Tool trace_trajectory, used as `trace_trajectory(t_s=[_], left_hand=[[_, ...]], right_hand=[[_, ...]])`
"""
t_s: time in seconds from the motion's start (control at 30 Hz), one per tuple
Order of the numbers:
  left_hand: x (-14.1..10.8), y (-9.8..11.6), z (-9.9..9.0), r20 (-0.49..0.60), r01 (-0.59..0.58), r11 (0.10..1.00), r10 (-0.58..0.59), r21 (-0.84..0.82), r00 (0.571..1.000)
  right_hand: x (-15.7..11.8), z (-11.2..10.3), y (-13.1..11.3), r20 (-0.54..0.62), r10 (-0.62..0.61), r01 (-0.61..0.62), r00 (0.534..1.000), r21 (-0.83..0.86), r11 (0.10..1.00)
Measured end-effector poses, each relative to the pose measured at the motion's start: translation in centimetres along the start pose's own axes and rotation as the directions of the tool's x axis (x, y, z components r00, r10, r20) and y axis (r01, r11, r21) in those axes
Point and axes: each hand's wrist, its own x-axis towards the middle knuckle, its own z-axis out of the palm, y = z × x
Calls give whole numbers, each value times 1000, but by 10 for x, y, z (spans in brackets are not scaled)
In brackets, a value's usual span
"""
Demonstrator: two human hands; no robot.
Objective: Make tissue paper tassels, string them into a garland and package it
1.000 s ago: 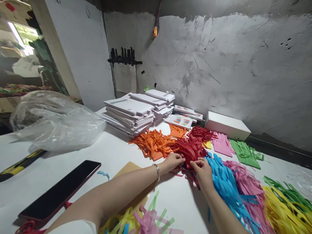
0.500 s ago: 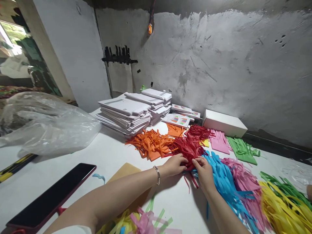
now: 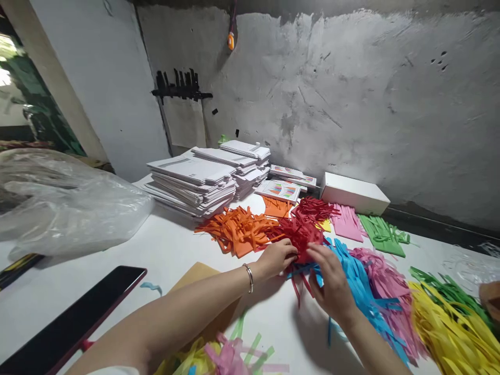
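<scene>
The white surface (image 3: 175, 245) looks smooth and flat; a dragging forearm could sweep loose pieces across it. At its left, the clear plastic bag (image 3: 78, 208) slumps, thin and crinkled, and could shift if bumped. The stacks of white card (image 3: 191, 182) are rectangular but unevenly squared; a knock could topple the upper layers. The phone (image 3: 74, 317), a glossy dark slab, lies near the left forearm (image 3: 187, 312), where an elbow could push it.

The blue strips (image 3: 351, 276) are narrow, soft-looking and ribbon-like. Tangling is judged the main risk, as blue ends reach in under the red strips (image 3: 300, 232). These lie bunched between the orange strips (image 3: 238, 226) and the blue, matte and crumpled. The left hand (image 3: 275, 258) appears to pinch their near edge; a hard pull could tear a strand. The right hand (image 3: 332, 284) has its fingers spread, thumb apart. A curled blue scrap (image 3: 151, 286) could stray into a bundle.
</scene>
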Motion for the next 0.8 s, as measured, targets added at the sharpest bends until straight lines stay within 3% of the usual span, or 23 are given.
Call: trace_trajectory(t_s=[0.1,0.2,0.43,0.67,0.8], left_hand=[[2,0,1,-2,-7,998,7,55,1000],[4,0,1,23,-44,993,42,107,999],[2,5,-4,58,-108,949,94,296,994],[5,14,7,177,-203,846,131,493,975],[19,1,-1,196,-190,799,92,571,976]], right_hand=[[15,0,-3,232,-182,214,956,-122,969],[26,7,6,310,-155,249,938,-294,923],[10,4,15,375,-120,306,919,-489,817],[-2,22,14,334,-90,281,938,-581,764],[-8,-2,11,324,-125,299,938,-573,763]])
